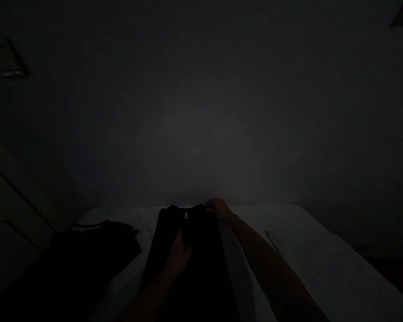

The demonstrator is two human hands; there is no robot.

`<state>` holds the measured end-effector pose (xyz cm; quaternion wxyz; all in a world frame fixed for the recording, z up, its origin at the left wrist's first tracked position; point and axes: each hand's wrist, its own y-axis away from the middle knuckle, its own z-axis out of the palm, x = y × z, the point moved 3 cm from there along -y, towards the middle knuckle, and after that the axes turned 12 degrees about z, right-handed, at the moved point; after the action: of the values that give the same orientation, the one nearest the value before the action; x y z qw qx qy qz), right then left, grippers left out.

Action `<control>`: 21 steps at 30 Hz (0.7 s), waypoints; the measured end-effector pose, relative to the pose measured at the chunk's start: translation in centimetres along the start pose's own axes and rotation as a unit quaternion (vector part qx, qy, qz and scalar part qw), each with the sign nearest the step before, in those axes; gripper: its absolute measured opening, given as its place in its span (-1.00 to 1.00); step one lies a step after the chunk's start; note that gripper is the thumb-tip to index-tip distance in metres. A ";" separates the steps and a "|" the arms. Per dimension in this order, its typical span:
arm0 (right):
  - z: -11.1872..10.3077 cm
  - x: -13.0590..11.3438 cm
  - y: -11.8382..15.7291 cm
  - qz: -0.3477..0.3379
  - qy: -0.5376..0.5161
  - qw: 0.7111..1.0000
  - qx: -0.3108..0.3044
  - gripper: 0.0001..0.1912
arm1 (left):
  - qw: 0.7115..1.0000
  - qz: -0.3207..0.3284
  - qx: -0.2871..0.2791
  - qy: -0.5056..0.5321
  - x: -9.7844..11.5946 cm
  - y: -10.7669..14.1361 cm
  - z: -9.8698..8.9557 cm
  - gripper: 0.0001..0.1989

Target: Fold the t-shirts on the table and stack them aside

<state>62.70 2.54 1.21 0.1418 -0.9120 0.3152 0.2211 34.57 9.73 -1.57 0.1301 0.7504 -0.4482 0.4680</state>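
A black T-shirt (196,268) lies lengthwise on the white table, its neckline at the far end and a small pale label (186,215) inside the collar. My right hand (219,209) is closed on the shirt's far right shoulder. Over the chest, my left hand (180,251) rests on the cloth with its thumb and a finger apart. The dim light hides the folds and most finger detail.
To the left, a second dark shirt (87,255) is spread over the table (309,250). A thin strip-like object (270,239) lies right of my right forearm. A grey wall (201,112) rises directly behind the table, and a panelled door (10,223) stands at the left.
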 end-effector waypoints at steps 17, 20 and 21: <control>-1.8 1.3 3.3 0.160 0.075 0.984 0.029 -0.75 | 0.892 0.263 -0.217 -0.297 6.8 0.8 2.9 -0.41; -1.4 1.5 2.7 0.206 0.074 0.976 0.012 -0.69 | 0.883 0.255 -0.250 -0.304 6.7 1.5 3.0 -0.43; -1.3 1.3 2.4 0.216 0.071 0.974 0.007 -0.68 | 0.882 0.247 -0.259 -0.307 6.4 1.6 3.1 -0.42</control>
<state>62.48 -0.47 1.37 0.0747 -0.8349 0.5152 0.1788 36.12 3.35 1.69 0.0554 0.6609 -0.7420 0.0980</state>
